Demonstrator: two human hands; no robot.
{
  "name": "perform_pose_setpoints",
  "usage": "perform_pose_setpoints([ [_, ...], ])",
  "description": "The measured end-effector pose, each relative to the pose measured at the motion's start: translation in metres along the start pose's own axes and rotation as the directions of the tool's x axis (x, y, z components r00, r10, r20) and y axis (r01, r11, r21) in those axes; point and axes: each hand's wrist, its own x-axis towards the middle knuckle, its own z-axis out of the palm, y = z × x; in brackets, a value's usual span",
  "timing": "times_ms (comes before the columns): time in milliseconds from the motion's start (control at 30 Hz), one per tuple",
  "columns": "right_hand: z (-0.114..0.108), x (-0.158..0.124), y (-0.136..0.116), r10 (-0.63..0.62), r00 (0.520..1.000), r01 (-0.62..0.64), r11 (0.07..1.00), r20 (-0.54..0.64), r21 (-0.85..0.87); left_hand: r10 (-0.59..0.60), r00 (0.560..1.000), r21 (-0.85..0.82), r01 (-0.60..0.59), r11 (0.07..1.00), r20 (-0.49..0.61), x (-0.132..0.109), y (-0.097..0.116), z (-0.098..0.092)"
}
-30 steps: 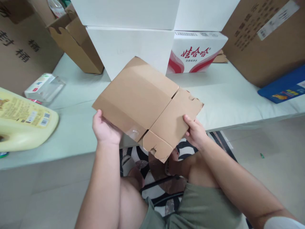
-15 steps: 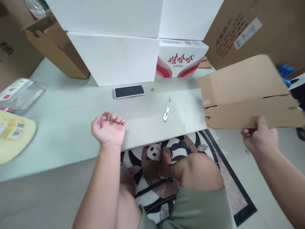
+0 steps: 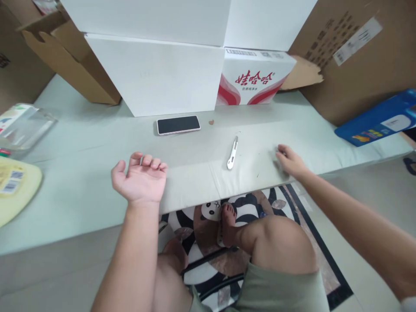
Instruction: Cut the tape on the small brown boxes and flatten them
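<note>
My left hand (image 3: 140,180) rests palm up on the pale green table (image 3: 81,147) near its front edge, fingers loosely curled and holding nothing. My right hand (image 3: 290,161) lies over the table's front right part, fingers stretched toward a small white utility knife (image 3: 232,153) that sits a short way to its left. It holds nothing. A black phone (image 3: 178,125) lies face up farther back, in front of the white boxes.
White cartons (image 3: 156,73) and a red-printed white box (image 3: 256,78) stand stacked at the back. Brown cardboard boxes (image 3: 357,56) flank them. A blue packet (image 3: 373,123) lies right, a yellow jug (image 3: 14,186) and clear plastic pack (image 3: 22,128) left. A panda rug (image 3: 227,208) lies below.
The flattened cardboard box, held in both hands a second ago, was carried off right by my right hand and is gone. That hand has come back empty over the table.
</note>
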Motion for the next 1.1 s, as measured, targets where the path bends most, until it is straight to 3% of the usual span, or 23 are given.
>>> perform_pose_setpoints([
  [133, 0.030, -0.030, 0.001, -0.032, 0.999, 0.034, 0.976, 0.016, -0.213, -0.013, 1.000, 0.021, 0.013, 1.000, -0.006, -0.003, 0.004, -0.004],
  [233, 0.029, -0.030, -0.002, -0.050, 0.999, 0.054, 0.944, 0.021, -0.326, -0.024, 0.999, -0.005, 0.024, 1.000, -0.033, -0.007, 0.010, -0.006],
  [533, 0.027, -0.028, 0.002, -0.064, 0.998, 0.068, 0.921, 0.023, -0.384, 0.013, 0.999, -0.082, -0.017, 0.997, -0.049, -0.014, 0.034, -0.023],
  [767, 0.023, -0.031, -0.014, -0.063, 0.992, 0.108, 0.864, 0.108, -0.492, 0.036, 0.998, -0.173, -0.043, 0.984, -0.046, -0.019, 0.050, -0.034],
  [933, 0.005, -0.017, -0.054, -0.034, 0.975, 0.160, 0.793, 0.221, -0.587, 0.028, 0.999, -0.258, -0.035, 0.965, -0.029, -0.020, 0.057, -0.038],
  [1033, 0.001, 0.002, -0.101, -0.037, 0.964, 0.200, 0.753, 0.264, -0.627, -0.014, 0.999, -0.309, 0.000, 0.951, -0.042, -0.021, 0.062, -0.040],
  [1100, 0.011, 0.013, -0.142, -0.110, 0.951, 0.271, 0.749, 0.289, -0.605, -0.026, 0.999, -0.340, 0.010, 0.940, -0.044, -0.021, 0.066, -0.042],
])
